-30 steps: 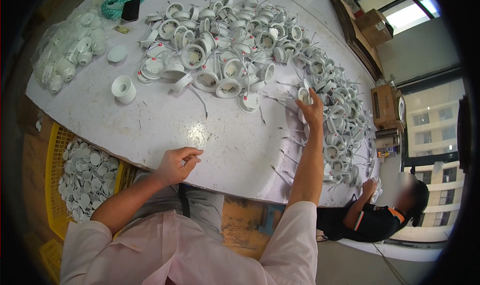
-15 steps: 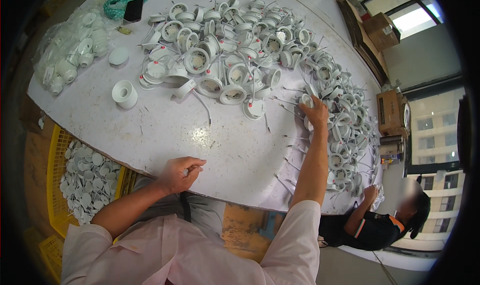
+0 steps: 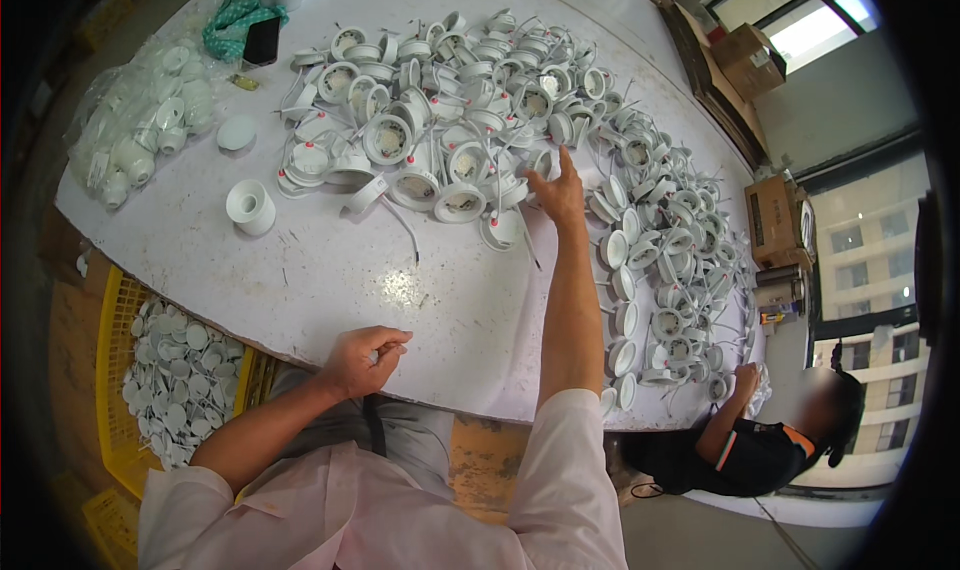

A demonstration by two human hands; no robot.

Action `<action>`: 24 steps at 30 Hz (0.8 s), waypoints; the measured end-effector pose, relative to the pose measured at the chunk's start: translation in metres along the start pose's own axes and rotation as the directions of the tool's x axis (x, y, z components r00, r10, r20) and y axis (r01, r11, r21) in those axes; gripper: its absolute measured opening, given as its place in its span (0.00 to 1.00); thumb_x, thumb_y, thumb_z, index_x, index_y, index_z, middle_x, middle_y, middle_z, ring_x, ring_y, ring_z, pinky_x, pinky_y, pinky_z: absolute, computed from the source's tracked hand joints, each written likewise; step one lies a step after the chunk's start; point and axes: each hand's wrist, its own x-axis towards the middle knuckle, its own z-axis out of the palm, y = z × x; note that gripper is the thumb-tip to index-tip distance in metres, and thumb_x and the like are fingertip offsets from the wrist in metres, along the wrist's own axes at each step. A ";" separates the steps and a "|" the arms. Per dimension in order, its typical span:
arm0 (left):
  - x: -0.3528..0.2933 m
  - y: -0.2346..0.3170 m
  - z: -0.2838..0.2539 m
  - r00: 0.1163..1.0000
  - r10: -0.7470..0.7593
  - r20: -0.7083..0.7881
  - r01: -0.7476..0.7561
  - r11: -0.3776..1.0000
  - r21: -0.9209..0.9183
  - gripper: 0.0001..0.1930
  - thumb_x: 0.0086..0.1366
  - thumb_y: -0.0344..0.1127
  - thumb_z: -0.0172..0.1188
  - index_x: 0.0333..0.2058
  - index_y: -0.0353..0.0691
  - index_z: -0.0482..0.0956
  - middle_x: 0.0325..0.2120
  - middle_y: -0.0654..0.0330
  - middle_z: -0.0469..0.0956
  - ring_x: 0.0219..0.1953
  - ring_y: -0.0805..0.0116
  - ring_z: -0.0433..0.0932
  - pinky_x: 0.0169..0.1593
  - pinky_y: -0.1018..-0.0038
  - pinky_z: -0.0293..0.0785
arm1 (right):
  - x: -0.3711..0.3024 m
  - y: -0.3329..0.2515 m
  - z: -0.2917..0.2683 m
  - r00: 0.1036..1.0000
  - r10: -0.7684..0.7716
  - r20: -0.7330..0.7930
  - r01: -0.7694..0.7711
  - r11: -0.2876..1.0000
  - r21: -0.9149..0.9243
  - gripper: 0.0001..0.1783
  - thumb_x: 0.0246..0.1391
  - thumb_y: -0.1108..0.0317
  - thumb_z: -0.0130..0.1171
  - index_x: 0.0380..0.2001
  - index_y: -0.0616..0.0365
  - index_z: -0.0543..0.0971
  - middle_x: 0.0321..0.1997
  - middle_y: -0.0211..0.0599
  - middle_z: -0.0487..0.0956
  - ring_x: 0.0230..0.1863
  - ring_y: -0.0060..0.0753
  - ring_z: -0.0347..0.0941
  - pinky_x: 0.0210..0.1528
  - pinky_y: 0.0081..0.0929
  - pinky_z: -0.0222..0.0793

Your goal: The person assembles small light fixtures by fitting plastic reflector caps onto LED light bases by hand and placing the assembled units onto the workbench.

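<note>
My right hand reaches to the right edge of a heap of white round downlights, thumb and forefinger spread. Close to its fingertips stands one white downlight; I see no firm grip on it. Many lamps in the heap have short wire leads, some with red dots. Right of my forearm, a row of white ring-shaped lamps edges a second heap. My left hand rests at the table's near edge, fingers curled closed, with nothing visible in it.
A white cup-shaped part and a white disc lie left, near a clear bag of white parts. A phone lies behind. A yellow crate holds white discs. Another person works at right.
My right hand has moved left from the right heap to the left heap's edge, and its fingers are now spread. The row of lamps behind my arm is now uncovered. My left hand has barely moved.
</note>
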 end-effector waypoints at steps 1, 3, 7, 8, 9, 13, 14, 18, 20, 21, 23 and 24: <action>0.000 -0.001 0.002 1.000 0.001 -0.007 -0.001 1.000 -0.012 0.09 0.58 0.25 0.58 0.39 0.33 0.79 0.26 0.54 0.80 0.25 0.72 0.79 0.30 0.79 0.74 | 0.002 -0.002 0.002 0.997 0.064 0.039 -0.066 0.995 0.069 0.45 0.36 0.54 0.70 0.57 0.67 0.67 0.54 0.60 0.72 0.56 0.54 0.69 0.58 0.38 0.64; 0.003 0.000 0.001 1.000 0.009 -0.017 -0.010 1.000 -0.022 0.09 0.58 0.25 0.58 0.39 0.33 0.79 0.26 0.54 0.80 0.25 0.72 0.79 0.30 0.78 0.74 | 0.004 -0.004 0.002 0.990 0.119 0.078 -0.128 0.982 0.135 0.46 0.36 0.54 0.70 0.57 0.67 0.66 0.54 0.62 0.72 0.57 0.55 0.68 0.58 0.38 0.64; 0.003 0.001 -0.002 0.998 -0.033 0.048 0.032 0.999 0.008 0.10 0.58 0.21 0.55 0.39 0.31 0.78 0.31 0.51 0.81 0.34 0.68 0.82 0.36 0.78 0.78 | -0.002 -0.009 -0.009 0.991 0.118 0.060 -0.118 0.993 0.007 0.48 0.34 0.54 0.71 0.59 0.64 0.66 0.55 0.59 0.71 0.57 0.53 0.67 0.58 0.38 0.63; 0.003 0.001 -0.002 0.998 -0.041 0.052 0.040 0.999 0.013 0.10 0.58 0.21 0.56 0.39 0.31 0.78 0.32 0.51 0.81 0.34 0.68 0.82 0.36 0.78 0.78 | -0.003 -0.007 -0.016 0.993 0.119 0.026 -0.120 0.992 0.039 0.47 0.34 0.54 0.71 0.59 0.64 0.66 0.55 0.58 0.70 0.57 0.52 0.67 0.58 0.38 0.63; 0.003 0.000 -0.002 0.998 -0.039 0.049 0.038 0.999 0.011 0.10 0.58 0.21 0.56 0.39 0.31 0.78 0.32 0.51 0.81 0.34 0.68 0.82 0.36 0.78 0.78 | -0.006 -0.006 -0.024 0.993 0.122 -0.009 -0.121 0.990 0.070 0.47 0.34 0.55 0.71 0.59 0.63 0.66 0.55 0.57 0.70 0.57 0.52 0.67 0.58 0.37 0.63; 0.000 0.001 -0.001 0.999 -0.028 0.040 0.028 1.000 0.004 0.10 0.58 0.23 0.57 0.40 0.33 0.79 0.31 0.53 0.81 0.32 0.70 0.82 0.35 0.78 0.77 | -0.037 -0.008 -0.060 0.983 -0.005 -0.182 0.006 1.000 0.005 0.46 0.35 0.59 0.72 0.59 0.62 0.65 0.52 0.53 0.71 0.55 0.51 0.68 0.57 0.38 0.63; 0.000 0.001 -0.002 0.998 -0.040 0.041 0.039 0.999 0.012 0.10 0.58 0.24 0.58 0.40 0.34 0.79 0.30 0.53 0.81 0.30 0.71 0.81 0.35 0.78 0.77 | -0.046 -0.008 -0.063 0.971 -0.076 -0.228 0.073 0.997 -0.021 0.46 0.35 0.63 0.72 0.60 0.60 0.64 0.53 0.51 0.70 0.55 0.50 0.67 0.57 0.39 0.64; -0.006 0.001 -0.007 1.000 -0.002 0.011 0.002 1.000 0.026 0.11 0.58 0.26 0.58 0.40 0.35 0.79 0.29 0.54 0.81 0.28 0.72 0.80 0.34 0.78 0.76 | -0.094 -0.035 -0.088 0.946 -0.144 -0.289 0.136 0.990 -0.048 0.47 0.35 0.74 0.70 0.62 0.59 0.61 0.56 0.46 0.67 0.56 0.48 0.65 0.57 0.37 0.64; -0.008 0.001 -0.009 0.997 -0.064 0.049 0.063 0.998 0.014 0.12 0.58 0.28 0.58 0.41 0.34 0.79 0.33 0.53 0.82 0.31 0.74 0.79 0.37 0.78 0.75 | -0.124 -0.067 -0.097 0.955 -0.157 -0.252 0.174 0.984 0.047 0.47 0.35 0.76 0.70 0.62 0.58 0.61 0.56 0.45 0.67 0.56 0.48 0.65 0.58 0.36 0.64; -0.006 0.006 -0.010 0.996 -0.080 0.043 0.080 0.997 0.017 0.12 0.58 0.28 0.58 0.41 0.34 0.79 0.33 0.53 0.82 0.31 0.74 0.79 0.37 0.78 0.75 | -0.139 -0.082 -0.100 0.960 -0.165 -0.225 0.200 0.969 0.146 0.48 0.35 0.78 0.69 0.63 0.58 0.60 0.56 0.45 0.67 0.56 0.48 0.65 0.58 0.36 0.64; 0.005 0.022 -0.012 0.987 0.084 -0.134 -0.088 0.996 -0.027 0.13 0.58 0.34 0.61 0.42 0.36 0.79 0.30 0.54 0.81 0.32 0.67 0.80 0.38 0.74 0.75 | -0.166 -0.101 -0.102 0.967 -0.207 -0.146 0.233 0.953 0.194 0.50 0.33 0.80 0.68 0.63 0.57 0.58 0.58 0.45 0.67 0.58 0.47 0.65 0.59 0.36 0.64; 0.015 0.037 -0.014 0.966 0.159 -0.203 -0.176 0.982 -0.073 0.15 0.58 0.36 0.61 0.42 0.36 0.78 0.32 0.53 0.81 0.36 0.64 0.80 0.41 0.72 0.74 | -0.179 -0.115 -0.102 0.951 -0.304 -0.065 0.310 0.934 0.175 0.50 0.32 0.81 0.68 0.63 0.57 0.58 0.59 0.45 0.68 0.59 0.47 0.65 0.59 0.36 0.64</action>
